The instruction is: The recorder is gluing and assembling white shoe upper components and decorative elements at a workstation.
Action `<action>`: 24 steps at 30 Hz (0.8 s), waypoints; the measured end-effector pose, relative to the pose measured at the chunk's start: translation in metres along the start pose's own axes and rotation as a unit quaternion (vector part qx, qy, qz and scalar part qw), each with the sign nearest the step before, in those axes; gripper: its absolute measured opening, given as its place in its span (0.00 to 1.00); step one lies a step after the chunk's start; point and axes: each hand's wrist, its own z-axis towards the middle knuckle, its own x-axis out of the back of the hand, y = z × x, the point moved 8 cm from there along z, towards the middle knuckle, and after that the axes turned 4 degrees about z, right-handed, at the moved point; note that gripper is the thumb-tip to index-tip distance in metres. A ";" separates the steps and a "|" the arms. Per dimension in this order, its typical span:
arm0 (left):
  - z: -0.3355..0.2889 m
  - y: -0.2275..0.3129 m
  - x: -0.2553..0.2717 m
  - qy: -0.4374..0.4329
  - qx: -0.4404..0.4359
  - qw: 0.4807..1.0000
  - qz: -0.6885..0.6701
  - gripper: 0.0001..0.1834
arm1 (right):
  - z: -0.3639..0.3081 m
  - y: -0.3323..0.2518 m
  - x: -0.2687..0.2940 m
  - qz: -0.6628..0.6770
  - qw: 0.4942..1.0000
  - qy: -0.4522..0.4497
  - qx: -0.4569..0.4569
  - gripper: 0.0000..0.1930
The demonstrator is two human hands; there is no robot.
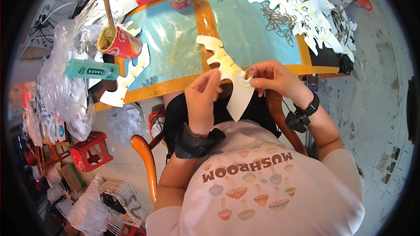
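Your shirt (251,166) is lying nearest; beyond, your right hand (273,78) is pinching a ring (250,73) at the pale cutout's (232,71) right edge, your left hand (202,102) curling alongside, contact unclear. It's looking light, bendable: favour edges.

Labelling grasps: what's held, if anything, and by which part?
A white jagged cutout, by its right edge, around a metal ring, in the right hand. The left hand is at its left edge; grip there unclear.
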 end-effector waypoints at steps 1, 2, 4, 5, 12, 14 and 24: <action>0.001 -0.002 -0.007 -0.017 0.017 0.997 -0.072 0.14 | 0.001 0.000 -0.003 -0.029 1.000 -0.008 0.002 0.10; 0.001 -0.003 -0.011 -0.019 0.016 0.997 -0.071 0.14 | 0.002 0.000 -0.004 -0.058 0.998 -0.014 0.002 0.10; 0.003 0.006 -0.011 0.009 -0.063 0.995 -0.071 0.07 | 0.002 -0.001 0.001 -0.058 0.998 0.001 -0.004 0.10; 0.006 0.003 -0.007 0.015 -0.080 0.995 -0.049 0.06 | 0.002 -0.001 0.006 -0.058 0.998 0.015 -0.012 0.10; 0.008 -0.005 0.004 0.067 -0.110 0.989 -0.071 0.10 | -0.022 -0.056 0.102 -0.444 0.779 0.391 0.207 0.09; 0.008 -0.005 0.005 0.071 -0.114 0.989 -0.069 0.11 | -0.019 -0.070 0.106 -0.547 0.683 0.409 0.259 0.09; 0.005 0.000 0.011 0.136 -0.139 0.978 -0.069 0.14 | -0.003 -0.052 0.109 -0.324 0.848 0.375 0.189 0.08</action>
